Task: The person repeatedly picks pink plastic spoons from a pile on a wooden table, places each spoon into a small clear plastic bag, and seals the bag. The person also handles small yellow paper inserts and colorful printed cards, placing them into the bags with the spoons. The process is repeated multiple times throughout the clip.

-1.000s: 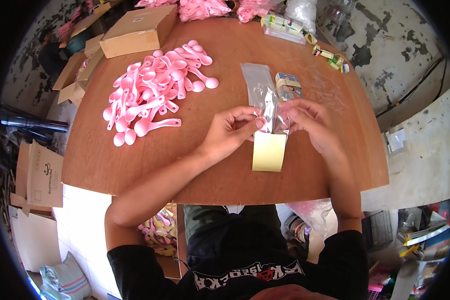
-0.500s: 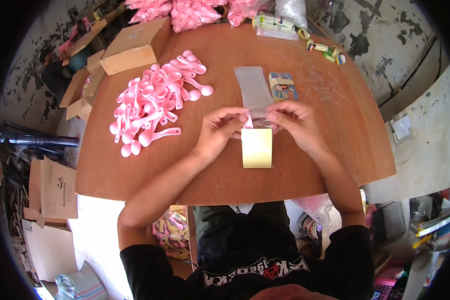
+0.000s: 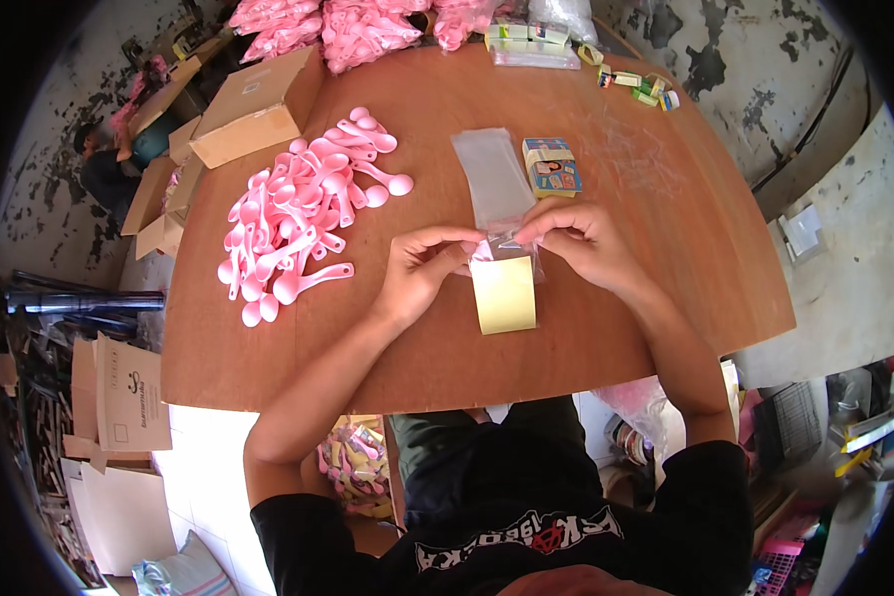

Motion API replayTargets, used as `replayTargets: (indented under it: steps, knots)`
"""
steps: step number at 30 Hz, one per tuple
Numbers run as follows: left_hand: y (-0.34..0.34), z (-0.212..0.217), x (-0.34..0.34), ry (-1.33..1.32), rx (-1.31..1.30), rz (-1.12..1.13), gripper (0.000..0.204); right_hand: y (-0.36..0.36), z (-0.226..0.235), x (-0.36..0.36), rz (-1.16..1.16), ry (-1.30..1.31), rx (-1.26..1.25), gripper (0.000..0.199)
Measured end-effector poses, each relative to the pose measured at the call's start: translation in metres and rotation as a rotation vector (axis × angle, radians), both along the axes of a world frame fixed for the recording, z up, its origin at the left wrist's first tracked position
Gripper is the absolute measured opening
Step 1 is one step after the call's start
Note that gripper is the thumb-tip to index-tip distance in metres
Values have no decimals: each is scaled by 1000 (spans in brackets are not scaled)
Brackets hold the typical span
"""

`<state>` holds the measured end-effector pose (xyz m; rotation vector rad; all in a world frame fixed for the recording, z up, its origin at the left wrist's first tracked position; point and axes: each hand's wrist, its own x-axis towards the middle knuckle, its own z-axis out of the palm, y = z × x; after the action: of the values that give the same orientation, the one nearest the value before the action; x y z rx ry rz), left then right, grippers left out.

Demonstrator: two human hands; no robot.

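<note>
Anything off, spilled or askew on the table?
Nothing stands out. The pink plastic spoons lie in a loose heap, none over the edge of the round wooden table. Both hands, left and right, pinch a small clear plastic bag above a yellow card.

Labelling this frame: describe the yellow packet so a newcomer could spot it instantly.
On the round wooden table, look at the near edge where the left hand and right hand meet. The yellow packet hangs just below their fingertips, inside a clear sleeve. It is the only flat pale-yellow rectangle; the neighbouring pink spoons lie heaped to its left.
</note>
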<state>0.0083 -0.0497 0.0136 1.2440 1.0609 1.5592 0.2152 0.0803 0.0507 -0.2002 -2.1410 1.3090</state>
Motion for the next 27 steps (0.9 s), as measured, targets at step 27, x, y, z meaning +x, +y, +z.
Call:
replayTargets:
  steps: [27]
  knots:
    - [-155,18,40,931,-427,-873,52,4,-11,1,-259,-43,-69,21]
